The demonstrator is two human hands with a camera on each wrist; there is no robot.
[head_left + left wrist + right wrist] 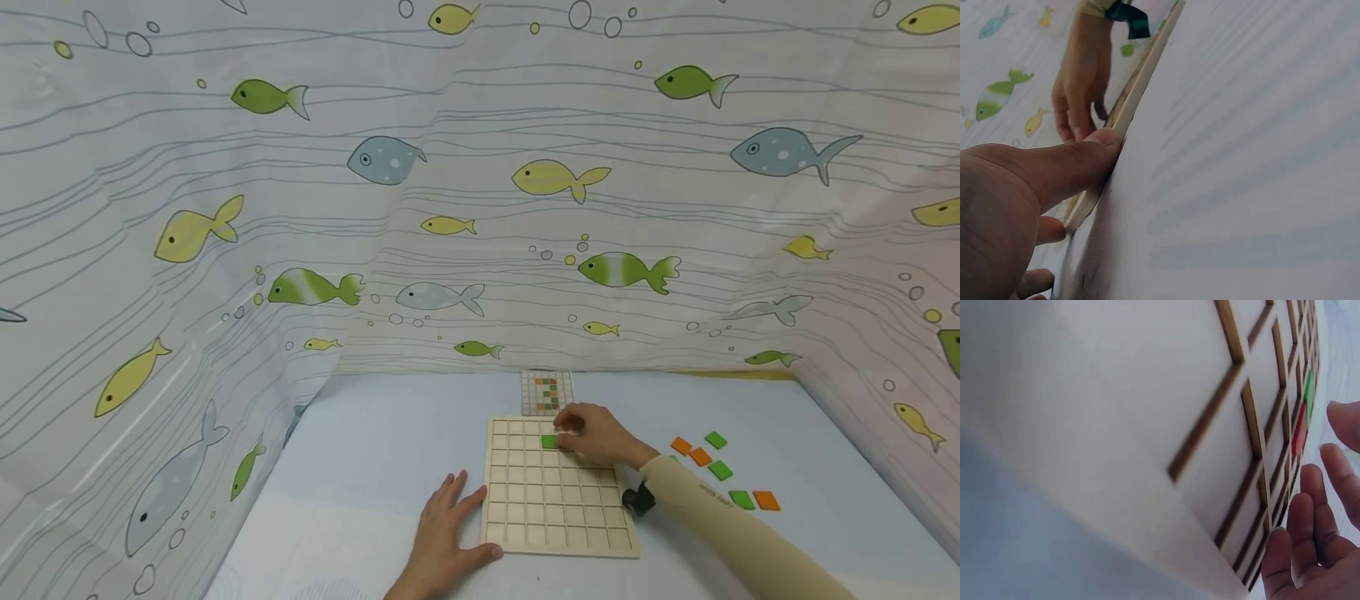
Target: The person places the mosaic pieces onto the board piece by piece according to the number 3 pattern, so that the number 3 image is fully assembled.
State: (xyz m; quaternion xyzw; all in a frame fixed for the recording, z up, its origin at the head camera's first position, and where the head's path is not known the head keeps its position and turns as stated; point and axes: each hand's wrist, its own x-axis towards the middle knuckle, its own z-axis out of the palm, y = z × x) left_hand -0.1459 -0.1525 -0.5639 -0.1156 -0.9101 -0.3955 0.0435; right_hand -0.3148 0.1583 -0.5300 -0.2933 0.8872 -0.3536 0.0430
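A pale wooden grid board [525, 510] lies in front of the person. The left hand [442, 529] rests at its left side, thumb on the near edge; in the left wrist view that thumb presses the board's rim [1142, 74]. Over the far right part of the board is the right hand [600, 435], beside a green tile [549, 442] in the grid. From the right wrist, the right hand's [1316, 547] fingers are apart and loosely bent, with nothing seen between them. A green tile [1309, 390] and a red-orange tile [1299, 430] sit touching in the board [1116, 444].
Loose green tiles [716, 439] and orange tiles [767, 500] lie right of the board, some near the right forearm. A small card with a coloured grid pattern [531, 398] stands against the board's far edge. Fish-printed sheeting [495, 250] surrounds the table.
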